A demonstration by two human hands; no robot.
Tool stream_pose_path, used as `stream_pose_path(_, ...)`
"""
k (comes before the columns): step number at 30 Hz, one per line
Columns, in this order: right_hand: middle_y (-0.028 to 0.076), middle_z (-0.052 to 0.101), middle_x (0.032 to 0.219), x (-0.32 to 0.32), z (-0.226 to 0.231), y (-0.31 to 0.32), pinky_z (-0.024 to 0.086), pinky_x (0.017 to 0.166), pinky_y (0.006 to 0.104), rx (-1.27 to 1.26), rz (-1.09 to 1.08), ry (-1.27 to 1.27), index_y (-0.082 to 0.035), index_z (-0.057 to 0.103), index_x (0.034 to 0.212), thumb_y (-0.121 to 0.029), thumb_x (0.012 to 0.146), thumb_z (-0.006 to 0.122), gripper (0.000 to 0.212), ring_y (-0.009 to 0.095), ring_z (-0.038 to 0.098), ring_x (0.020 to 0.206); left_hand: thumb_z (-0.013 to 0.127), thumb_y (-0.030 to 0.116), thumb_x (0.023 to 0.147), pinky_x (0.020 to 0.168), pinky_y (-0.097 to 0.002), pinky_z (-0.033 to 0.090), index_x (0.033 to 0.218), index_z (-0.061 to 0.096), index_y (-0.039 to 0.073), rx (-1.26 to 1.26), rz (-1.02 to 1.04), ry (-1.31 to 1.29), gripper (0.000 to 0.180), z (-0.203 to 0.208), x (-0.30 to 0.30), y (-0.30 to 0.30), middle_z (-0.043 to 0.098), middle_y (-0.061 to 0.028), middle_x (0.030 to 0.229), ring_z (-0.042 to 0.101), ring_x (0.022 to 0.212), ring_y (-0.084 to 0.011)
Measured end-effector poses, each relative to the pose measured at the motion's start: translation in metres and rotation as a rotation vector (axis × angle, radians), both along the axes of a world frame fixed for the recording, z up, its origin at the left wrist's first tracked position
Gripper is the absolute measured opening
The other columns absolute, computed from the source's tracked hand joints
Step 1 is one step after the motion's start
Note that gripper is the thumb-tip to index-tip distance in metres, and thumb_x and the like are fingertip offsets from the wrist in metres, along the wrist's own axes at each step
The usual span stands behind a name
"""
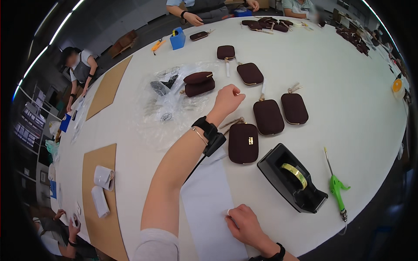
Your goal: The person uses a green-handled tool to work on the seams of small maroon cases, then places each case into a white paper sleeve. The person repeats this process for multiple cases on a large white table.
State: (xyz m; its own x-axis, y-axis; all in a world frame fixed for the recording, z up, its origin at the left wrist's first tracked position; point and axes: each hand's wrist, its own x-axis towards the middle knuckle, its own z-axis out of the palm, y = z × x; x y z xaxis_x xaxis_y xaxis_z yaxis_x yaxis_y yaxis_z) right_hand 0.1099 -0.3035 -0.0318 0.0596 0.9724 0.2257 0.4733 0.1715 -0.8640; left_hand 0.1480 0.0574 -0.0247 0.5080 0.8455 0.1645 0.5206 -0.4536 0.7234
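Note:
My left hand (229,100) hovers over the table among small dark brown zip pouches, its fingers curled closed; anything inside them is hidden. Below it lies a pouch with a gold mark (243,145) and a cord loop, and to its right are a larger pouch (268,117) and a looped pouch (294,108). Farther off are two more pouches, one (250,74) nearer than the other (226,52). My right hand (247,225) rests by the right edge of a white sheet (202,195), fingers closed, a small white bit showing at a fingertip.
A black tape dispenser (278,174) and green air gun (336,191) lie to the right. Clear plastic bags (161,102) and two stacked pouches (199,85) are left of my hand. Beyond stand a blue box (177,39) and piled pouches (270,24). Co-workers surround the table; brown boards (101,152) lie left.

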Motion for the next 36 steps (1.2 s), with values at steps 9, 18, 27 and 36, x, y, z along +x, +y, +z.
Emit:
stream_pose_path(9, 0.006, 0.059, 0.073, 0.004, -0.003, 0.003, 0.046, 0.063, 0.0359, -0.011, 0.016, -0.001, -0.005, 0.059, 0.082, -0.003, 0.076, 0.067, 0.010, 0.025, 0.055, 0.071, 0.082, 0.038, 0.058, 0.105, -0.0480, 0.032, 0.139, 0.040, 0.014, 0.406, 0.196, 0.301, 0.094, 0.030, -0.056, 0.082, 0.040, -0.0181, 0.139, 0.035, 0.130, -0.0395)
stream_pose_path(18, 0.013, 0.057, 0.078, 0.004, 0.007, 0.002, 0.042, 0.068, 0.0440, 0.046, -0.004, 0.049, -0.004, 0.055, 0.081, -0.004, 0.078, 0.061, 0.006, 0.035, 0.052, 0.078, 0.078, 0.040, 0.057, 0.098, -0.0438, 0.042, 0.134, 0.047, 0.009, 0.296, 0.030, 0.392, 0.089, 0.017, -0.074, 0.095, 0.053, -0.0186, 0.127, 0.049, 0.112, -0.0400)
stream_pose_path(27, 0.005, 0.057, 0.068, 0.002, -0.008, 0.001, 0.045, 0.064, 0.0366, 0.048, 0.010, -0.070, -0.007, 0.059, 0.084, -0.004, 0.076, 0.064, 0.010, 0.024, 0.054, 0.071, 0.081, 0.050, 0.059, 0.099, -0.0441, 0.042, 0.137, 0.043, 0.006, 0.208, -0.416, 0.605, 0.098, 0.049, -0.067, 0.005, 0.050, -0.0179, 0.131, 0.045, 0.119, -0.0387)
stream_pose_path(36, 0.008, 0.057, 0.070, 0.005, -0.002, -0.001, 0.044, 0.065, 0.0400, 0.054, 0.058, -0.064, -0.005, 0.058, 0.085, -0.006, 0.079, 0.063, 0.008, 0.027, 0.054, 0.071, 0.079, 0.049, 0.066, 0.092, -0.0343, 0.046, 0.132, 0.049, 0.001, -0.219, -0.273, 0.342, 0.088, 0.056, -0.071, 0.003, 0.060, -0.0177, 0.120, 0.059, 0.108, -0.0265)
